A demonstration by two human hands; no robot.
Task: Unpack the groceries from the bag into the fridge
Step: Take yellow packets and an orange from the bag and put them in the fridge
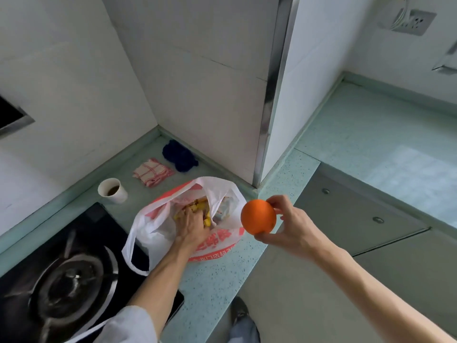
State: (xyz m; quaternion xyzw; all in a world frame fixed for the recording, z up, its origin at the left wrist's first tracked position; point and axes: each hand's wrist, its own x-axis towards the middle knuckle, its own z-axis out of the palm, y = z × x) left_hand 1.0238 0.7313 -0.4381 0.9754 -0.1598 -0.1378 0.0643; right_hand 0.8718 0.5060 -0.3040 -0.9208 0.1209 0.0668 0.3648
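Right hand: reaching out past the counter's front edge, fingertips and thumb clamped around an orange that is hovering just beside the bag's right side. Left hand: plunging into the open white-and-red plastic bag sitting near the counter front edge, fingers buried among yellow items, so their grip cannot be told. Behind the bag, toward the wall corner: paper cup, striped pink cloth and dark blue cloth are lying; gas hob is occupying the left end.
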